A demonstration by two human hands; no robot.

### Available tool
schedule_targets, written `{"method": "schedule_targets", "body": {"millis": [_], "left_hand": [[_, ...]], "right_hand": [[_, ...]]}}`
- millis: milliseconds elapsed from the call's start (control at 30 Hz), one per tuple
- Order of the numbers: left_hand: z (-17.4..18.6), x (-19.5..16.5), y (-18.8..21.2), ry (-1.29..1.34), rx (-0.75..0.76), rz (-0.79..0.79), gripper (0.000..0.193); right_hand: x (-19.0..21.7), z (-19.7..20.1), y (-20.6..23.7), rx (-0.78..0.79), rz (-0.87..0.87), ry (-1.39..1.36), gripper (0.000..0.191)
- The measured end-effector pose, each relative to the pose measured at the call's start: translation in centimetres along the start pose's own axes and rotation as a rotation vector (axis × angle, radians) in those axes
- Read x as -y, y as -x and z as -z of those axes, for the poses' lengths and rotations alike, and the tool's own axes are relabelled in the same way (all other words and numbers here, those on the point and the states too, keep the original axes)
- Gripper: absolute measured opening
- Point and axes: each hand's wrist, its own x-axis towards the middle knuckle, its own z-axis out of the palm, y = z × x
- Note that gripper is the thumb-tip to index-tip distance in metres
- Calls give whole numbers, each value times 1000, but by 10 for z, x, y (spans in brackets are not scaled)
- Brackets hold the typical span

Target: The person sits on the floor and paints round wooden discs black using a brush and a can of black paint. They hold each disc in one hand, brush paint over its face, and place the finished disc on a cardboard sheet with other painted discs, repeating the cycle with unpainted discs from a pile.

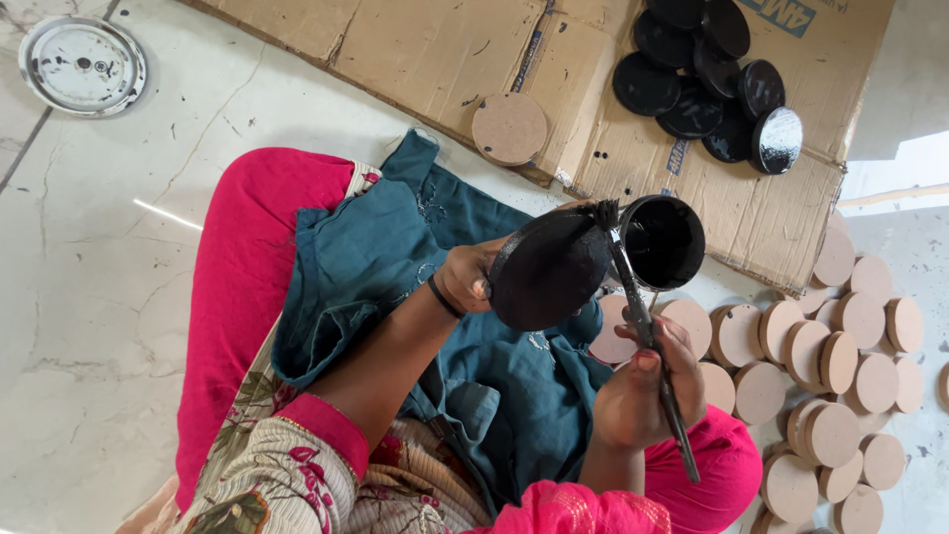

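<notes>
Cardboard behind, left grip (465, 277) pinches black disc (550, 267); right grip (647, 386) clasps brush (643, 326) at its rim.

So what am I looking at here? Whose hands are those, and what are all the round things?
The camera sits on a person's head and looks down at their lap. Their left hand holds a round disc painted black. Their right hand holds a paintbrush whose bristles touch the disc's edge. Beside it is a small pot of black paint. Finished black discs lie on flattened cardboard. Plain wooden discs are heaped on the floor.
</notes>
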Motion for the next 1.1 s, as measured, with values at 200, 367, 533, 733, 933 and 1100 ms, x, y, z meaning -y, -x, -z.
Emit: {"method": "schedule_targets", "body": {"millis": [200, 367, 533, 733, 933, 1100], "left_hand": [[19, 4, 5, -3, -35, -9, 135], [41, 10, 10, 76, 6, -43, 105], [47, 12, 10, 109, -40, -70, 86], [48, 12, 11, 140, 5, -59, 72], [40, 13, 9, 195, -18, -27, 73], [33, 13, 6, 136, 166, -29, 63]], "right_hand": [[0, 4, 3, 152, 170, 40, 27], [-3, 4, -1, -35, 61, 44, 29], [-1, 1, 9, 205, 121, 163, 28], [-7, 3, 10, -54, -44, -68, 31], [-4, 9, 8, 243, 80, 42, 34], [-5, 8, 7, 72, -50, -74, 36]]}}
